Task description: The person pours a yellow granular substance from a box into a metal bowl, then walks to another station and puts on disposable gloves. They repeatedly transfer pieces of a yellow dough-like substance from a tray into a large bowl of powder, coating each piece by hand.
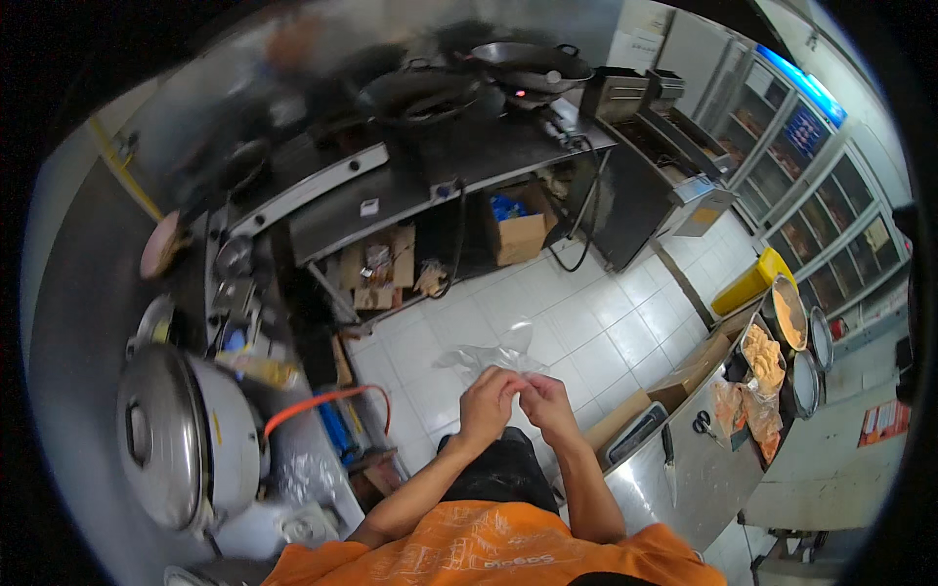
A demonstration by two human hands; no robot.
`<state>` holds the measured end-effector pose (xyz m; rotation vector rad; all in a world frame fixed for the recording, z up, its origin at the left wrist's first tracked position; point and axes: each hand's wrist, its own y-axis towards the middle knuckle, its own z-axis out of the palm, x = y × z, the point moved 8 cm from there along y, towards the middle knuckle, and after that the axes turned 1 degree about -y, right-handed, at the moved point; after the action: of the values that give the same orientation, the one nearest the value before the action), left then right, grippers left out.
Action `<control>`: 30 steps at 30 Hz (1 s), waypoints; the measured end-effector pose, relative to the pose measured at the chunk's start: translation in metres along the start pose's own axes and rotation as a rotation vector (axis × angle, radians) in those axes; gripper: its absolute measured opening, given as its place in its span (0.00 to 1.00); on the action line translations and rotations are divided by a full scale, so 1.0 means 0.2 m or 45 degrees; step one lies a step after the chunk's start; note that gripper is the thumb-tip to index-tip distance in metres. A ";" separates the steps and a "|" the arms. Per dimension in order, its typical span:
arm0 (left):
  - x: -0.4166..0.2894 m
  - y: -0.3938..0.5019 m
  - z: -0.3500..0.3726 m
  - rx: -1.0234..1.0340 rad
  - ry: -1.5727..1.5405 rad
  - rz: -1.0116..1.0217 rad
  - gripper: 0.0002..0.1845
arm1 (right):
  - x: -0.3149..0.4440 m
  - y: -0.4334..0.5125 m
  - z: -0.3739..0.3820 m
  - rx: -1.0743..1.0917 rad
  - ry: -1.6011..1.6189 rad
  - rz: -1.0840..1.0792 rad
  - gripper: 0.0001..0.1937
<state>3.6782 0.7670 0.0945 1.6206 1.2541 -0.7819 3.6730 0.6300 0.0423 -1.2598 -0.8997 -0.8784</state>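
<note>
A clear plastic bag (pixel 495 357) spreads out just beyond my two hands, above the tiled floor. Its near edge is pinched by my left hand (pixel 486 405) and my right hand (pixel 546 407), which meet in front of my body. Thumbs and fingertips are close together, so the gripped edge is mostly hidden. Both forearms reach forward from the orange shirt (pixel 484 546).
To the right, a steel table (pixel 645 487) bears a knife (pixel 669 454), scissors (pixel 707 425) and a tray of orange-coated food (pixel 762 359). At left stands a large lidded cooker (pixel 165 439) with an orange hose (pixel 322 400). Woks (pixel 531 62) sit on the stove ahead.
</note>
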 end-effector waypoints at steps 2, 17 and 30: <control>0.04 0.20 0.14 0.152 -0.090 0.022 0.03 | 0.04 0.20 -0.12 -0.073 0.530 0.028 0.19; 0.47 1.65 1.57 0.812 -0.329 -0.026 0.08 | 0.27 1.64 -1.41 -0.181 1.266 -0.324 0.35; 0.68 2.77 2.68 1.049 -0.543 -0.130 0.09 | 0.55 2.79 -2.51 -0.524 0.968 -0.208 0.52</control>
<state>4.2727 0.2877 -0.0774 1.8606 0.7320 -1.7634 4.2641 0.1821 -0.1186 -1.0563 -0.2127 -1.5870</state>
